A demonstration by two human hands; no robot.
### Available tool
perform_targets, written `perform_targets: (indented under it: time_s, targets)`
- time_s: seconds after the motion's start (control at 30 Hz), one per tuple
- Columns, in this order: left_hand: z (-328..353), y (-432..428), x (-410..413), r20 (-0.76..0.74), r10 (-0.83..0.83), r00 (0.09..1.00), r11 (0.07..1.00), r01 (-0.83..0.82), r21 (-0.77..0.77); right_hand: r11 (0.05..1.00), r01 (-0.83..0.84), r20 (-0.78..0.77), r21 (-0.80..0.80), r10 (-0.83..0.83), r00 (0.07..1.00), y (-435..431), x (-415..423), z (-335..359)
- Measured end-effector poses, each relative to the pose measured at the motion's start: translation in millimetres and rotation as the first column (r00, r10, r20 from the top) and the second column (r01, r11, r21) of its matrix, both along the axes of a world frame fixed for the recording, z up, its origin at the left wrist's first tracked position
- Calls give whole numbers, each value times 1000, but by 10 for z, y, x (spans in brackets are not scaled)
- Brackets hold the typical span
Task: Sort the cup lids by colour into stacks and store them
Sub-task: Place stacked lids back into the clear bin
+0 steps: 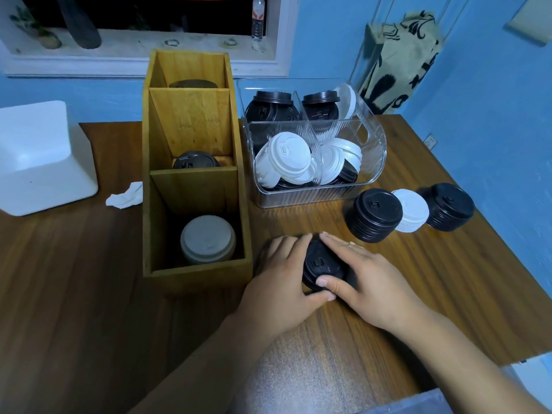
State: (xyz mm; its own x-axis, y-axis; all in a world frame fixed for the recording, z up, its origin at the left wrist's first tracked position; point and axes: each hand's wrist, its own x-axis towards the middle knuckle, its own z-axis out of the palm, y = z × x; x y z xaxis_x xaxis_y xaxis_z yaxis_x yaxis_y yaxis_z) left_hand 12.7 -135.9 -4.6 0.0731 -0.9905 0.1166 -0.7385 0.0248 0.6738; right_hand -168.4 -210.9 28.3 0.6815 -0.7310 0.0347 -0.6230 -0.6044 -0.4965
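— Holding what, down at six o'clock?

— A short stack of black ribbed plastic cup lids (321,264), on the brown wood-grain tabletop (89,294). Clasped from both sides: left hand (283,273) curled round its nine o'clock edge, right hand (367,282) cupped over the three o'clock edge, thumb pressed on the near rim.

— Any writing?

— Only a small raised mark on the top lid, too small to read.

— And around?

— At ten o'clock, a tall three-compartment box of yellowish wood (191,121): round white plastic lids (207,239) in the near cell, glossy black lids (194,162) in the middle one, dark lids (192,84) barely seen in the far one. At twelve, a clear ridged plastic bin (298,198), divided, heaped with loose black and white lids (288,156). At two o'clock, standing close together in a row: a tall black lid stack (375,215), a lower white lid stack (413,210), a second black lid stack (449,206). At nine, a crumpled white tissue (125,195) beside a smooth white foam block (38,156).
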Motion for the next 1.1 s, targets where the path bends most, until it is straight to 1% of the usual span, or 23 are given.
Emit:
perform_targets:
  time_s: [0.13, 0.17, 0.2, 0.23, 0.3, 0.37, 0.47, 0.57, 0.7, 0.77, 0.9, 0.97, 1.0, 1.1]
  targets:
    - [12, 7, -11, 7, 6, 1000, 1000, -6, -19, 999, -24, -69, 26, 25, 997, -80, 26, 157]
    - [15, 8, -13, 6, 14, 1000, 1000, -14, -24, 999, -35, -63, 30, 37, 997, -124, 65, 247]
    - [20, 8, -16, 3, 26, 1000, 999, -26, -31, 999, -35, -15, 31, 36, 999, -177, 122, 350]
    - [23, 5, -18, -1, 39, 999, 999, -39, -37, 1000, -19, 68, 16, 18, 998, -242, 194, 457]
    - [37, 5, -26, -7, 61, 998, 997, -61, -38, 997, 59, 223, -50, -46, 974, -418, 387, 673]
    - [49, 9, -27, -19, 65, 998, 997, -66, -28, 985, 136, 277, -102, -104, 955, -647, 635, 862]
    - [56, 14, -20, -30, 58, 998, 998, -58, -19, 973, 168, 296, -158, -116, 948, -1061, 1061, 1012]
    - [62, 14, -22, -28, 50, 998, 999, -50, -14, 970, 166, 259, -179, -116, 959, -1422, 1478, 1059]
    - [52, 12, -19, -1, 52, 999, 999, -52, -15, 946, 164, 72, -281, -149, 986, -1783, 1862, 987]
    - [41, 8, -17, 4, 55, 998, 998, -55, -21, 936, 160, 11, -314, -165, 986, -1889, 1993, 941]
    - [31, -2, -5, 7, 57, 998, 998, -57, -22, 939, 166, 13, -300, -170, 985, -1976, 2183, 906]
    - [34, -3, -3, 9, 57, 998, 998, -57, -25, 942, 171, 56, -288, -162, 985, -1975, 2217, 893]
    - [36, -2, -4, 9, 57, 998, 998, -57, -26, 944, 183, 105, -275, -160, 982, -1959, 2209, 902]
    - [37, -4, -7, 3, 52, 999, 998, -52, -20, 947, 232, 343, -223, -147, 928, -1809, 2063, 987]
